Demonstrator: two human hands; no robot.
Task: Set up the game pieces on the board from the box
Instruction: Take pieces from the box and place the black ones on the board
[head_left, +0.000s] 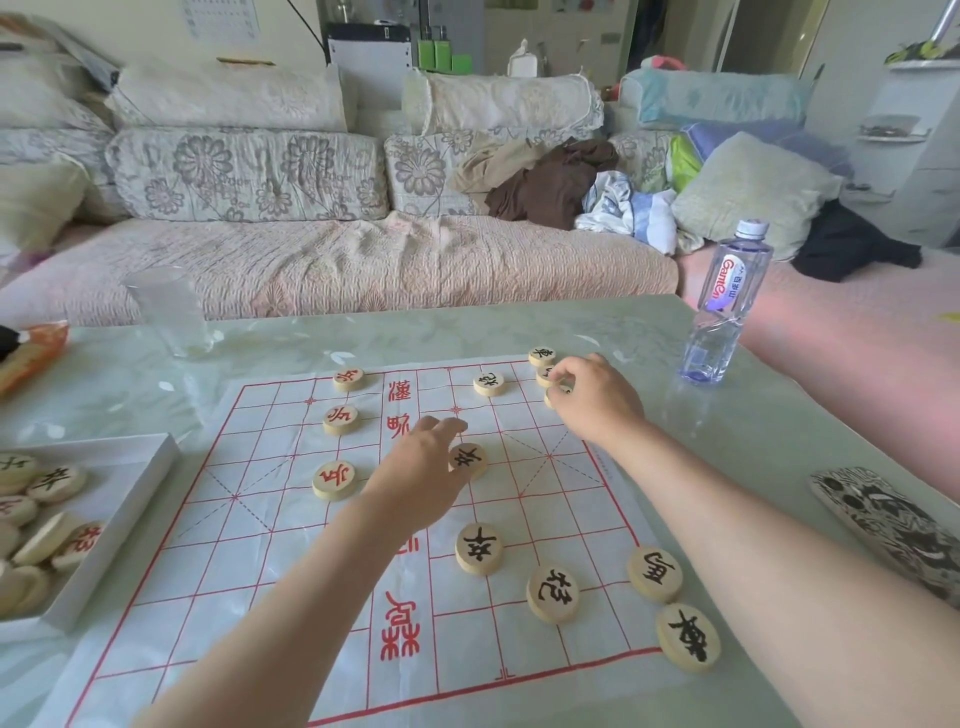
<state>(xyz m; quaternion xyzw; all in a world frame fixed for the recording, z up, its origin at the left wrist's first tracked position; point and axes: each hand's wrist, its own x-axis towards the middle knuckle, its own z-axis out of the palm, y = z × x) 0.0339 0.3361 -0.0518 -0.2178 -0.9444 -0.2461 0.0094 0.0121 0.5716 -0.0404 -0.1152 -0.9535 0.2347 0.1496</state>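
Game pieces (479, 548): pale wooden discs with red or black characters. Some are on the board (249, 551), the rest are in the box (136, 488).

Right hand (597, 402): thumb and forefinger curled, pinching one disc (557, 393) at the board's far right edge. Two corner discs (542, 356) lie just beyond those fingertips, close together, the nearer one partly hidden by the fingers. A lone black disc (489, 383) sits left of this grip, apart from it.

Left hand (421, 480): over mid-board, fingers loosely extended, nothing seen between them. A thumb-side disc (469, 460), black-marked, lies just beside it; whether they touch cannot be told. Three red-marked discs (340, 419) stand in a line to the left of this hand. Four near black discs (552, 594) lie flat on the person's side of it, towards the right.

Box: white, shallow, well left of the left hand. It holds heaped discs (57, 483), some of them tilted.

Table (727, 457): glossy, pale green. A water bottle (727, 306) stands upright just right of the right hand, off the board. A clear glass (171, 312) stands beyond and left of the left hand. A patterned case (883, 525) lies right of the right forearm.
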